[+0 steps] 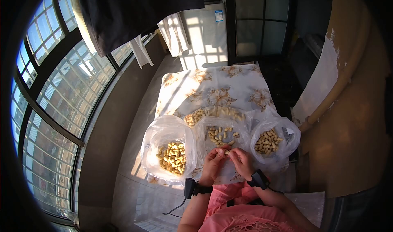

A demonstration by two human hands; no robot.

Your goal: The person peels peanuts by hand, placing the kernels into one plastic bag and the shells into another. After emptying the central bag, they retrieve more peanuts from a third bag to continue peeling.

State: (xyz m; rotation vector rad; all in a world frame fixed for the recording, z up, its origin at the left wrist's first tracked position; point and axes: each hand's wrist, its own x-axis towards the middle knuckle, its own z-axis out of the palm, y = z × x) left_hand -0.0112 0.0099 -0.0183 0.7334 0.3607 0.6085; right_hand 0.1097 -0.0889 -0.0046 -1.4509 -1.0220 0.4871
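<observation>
My left hand [213, 160] and my right hand [240, 160] meet over the near edge of the middle plastic bag, fingers closed. Between their fingertips is a peanut [226, 151], partly covered by the fingers. Just beyond them, loose unshelled peanuts [220, 134] lie in the middle clear bag [200, 138]. To the left stands an open plastic bag [149, 144] with a heap of peanuts [173, 157] in sunlight. On the right, another open bag [292, 138] holds more peanuts [268, 142].
The table wears a white cloth [180, 103] with brown flowers. Behind the middle bag lie more bagged peanuts [194, 118]. Dark clothing [135, 17] hangs overhead at the left, near barred windows [77, 88]. A cable [176, 210] trails from my left wrist's black device [190, 187].
</observation>
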